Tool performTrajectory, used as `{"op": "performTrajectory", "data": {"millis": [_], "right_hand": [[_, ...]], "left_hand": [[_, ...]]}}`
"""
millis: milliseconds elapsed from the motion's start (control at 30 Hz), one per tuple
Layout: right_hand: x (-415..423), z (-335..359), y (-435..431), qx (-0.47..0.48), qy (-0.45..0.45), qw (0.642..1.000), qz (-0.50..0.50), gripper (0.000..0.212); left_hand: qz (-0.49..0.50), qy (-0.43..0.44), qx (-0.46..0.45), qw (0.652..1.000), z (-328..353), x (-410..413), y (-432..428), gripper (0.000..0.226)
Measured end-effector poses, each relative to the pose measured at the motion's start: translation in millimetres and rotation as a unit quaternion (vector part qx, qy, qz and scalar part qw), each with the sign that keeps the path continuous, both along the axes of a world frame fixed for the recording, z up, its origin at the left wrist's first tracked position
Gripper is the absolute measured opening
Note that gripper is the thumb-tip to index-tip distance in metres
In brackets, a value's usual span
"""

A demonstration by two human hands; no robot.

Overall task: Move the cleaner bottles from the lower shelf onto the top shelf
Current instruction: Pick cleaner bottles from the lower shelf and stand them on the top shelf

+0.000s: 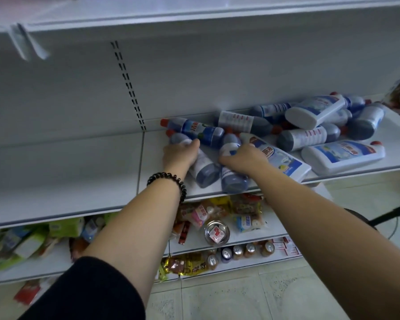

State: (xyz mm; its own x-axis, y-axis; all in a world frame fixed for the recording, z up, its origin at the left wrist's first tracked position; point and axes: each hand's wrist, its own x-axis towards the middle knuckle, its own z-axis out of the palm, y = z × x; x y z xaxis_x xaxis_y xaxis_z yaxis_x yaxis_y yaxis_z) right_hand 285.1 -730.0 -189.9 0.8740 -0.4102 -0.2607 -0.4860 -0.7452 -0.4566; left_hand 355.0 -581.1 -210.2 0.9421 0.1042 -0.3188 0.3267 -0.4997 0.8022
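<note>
- My left hand (pixel 180 155) lies over a grey-blue bottle (pixel 206 173), with my fingers curled round its upper part near the neck; the bottle lies on its side, red cap past my fingertips and base toward my wrist
- My right hand (pixel 245 159) holds a second blue bottle (pixel 234 181) the same way, fingers wrapped over its upper half; it lies flat too, with its base pointing back under my forearm
- The two bottles lie side by side between my hands, close together at the base ends
- Both rest on the lower shelf (pixel 79 176), a white board that reaches on to the left of my left fingers
- Just beyond my left fingertips a blue-labelled bottle (pixel 201 131) lies crosswise near the back wall, red cap to the left
- Just beside the outer edge of my right hand lies a flat white bottle (pixel 286 163) with a blue label; further right is another white bottle (pixel 344 155), also lying flat
- Beyond my right fingertips, up and to the right, a heap of bottles (pixel 316 114) lies jumbled, some on top of others
- The top shelf (pixel 194 13) is high above both hands; only its white front edge shows
- A black bead bracelet (pixel 169 174) circles my left wrist, and a black sleeve (pixel 90 289) covers that upper arm
- Below my forearms, on the shelves underneath, lie snack packets (pixel 245 207), a round tin (pixel 216 232) and a row of cans (pixel 240 249)
</note>
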Motion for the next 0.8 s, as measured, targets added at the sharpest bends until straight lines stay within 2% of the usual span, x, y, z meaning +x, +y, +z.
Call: {"op": "performTrajectory", "data": {"millis": [133, 267, 367, 433, 500, 533, 633, 800], "right_hand": [[-4, 1, 9, 0.015, -0.010, 1.000, -0.020, 0.063], [-9, 1, 9, 0.147, -0.041, 0.981, -0.117, 0.052], [-10, 6, 9, 0.259, -0.064, 0.948, -0.174, 0.057], [-14, 11, 12, 0.316, -0.083, 0.928, -0.182, 0.053], [-19, 15, 16, 0.326, -0.105, 0.922, -0.178, 0.055], [-21, 16, 18, 0.327, -0.120, 0.921, -0.174, 0.057], [-30, 25, 22, 0.340, -0.166, 0.913, -0.155, 0.061], [-53, 42, 27, 0.325, -0.161, 0.926, -0.100, 0.069]], "left_hand": [[0.043, -0.048, -0.045, 0.997, 2, -6, -1, 0.071], [0.021, -0.113, -0.093, 0.989, 7, -7, 2, 0.077], [-0.001, -0.085, -0.128, 0.988, 12, -7, 8, 0.072], [0.003, -0.043, -0.146, 0.988, 16, -9, 11, 0.059], [0.002, -0.010, -0.194, 0.981, 22, -13, 13, 0.034], [-0.005, 0.005, -0.233, 0.972, 24, -15, 14, 0.030], [-0.046, 0.021, -0.320, 0.946, 33, -25, 21, 0.033], [-0.063, 0.022, -0.325, 0.943, 56, -56, 35, 0.059]]}}
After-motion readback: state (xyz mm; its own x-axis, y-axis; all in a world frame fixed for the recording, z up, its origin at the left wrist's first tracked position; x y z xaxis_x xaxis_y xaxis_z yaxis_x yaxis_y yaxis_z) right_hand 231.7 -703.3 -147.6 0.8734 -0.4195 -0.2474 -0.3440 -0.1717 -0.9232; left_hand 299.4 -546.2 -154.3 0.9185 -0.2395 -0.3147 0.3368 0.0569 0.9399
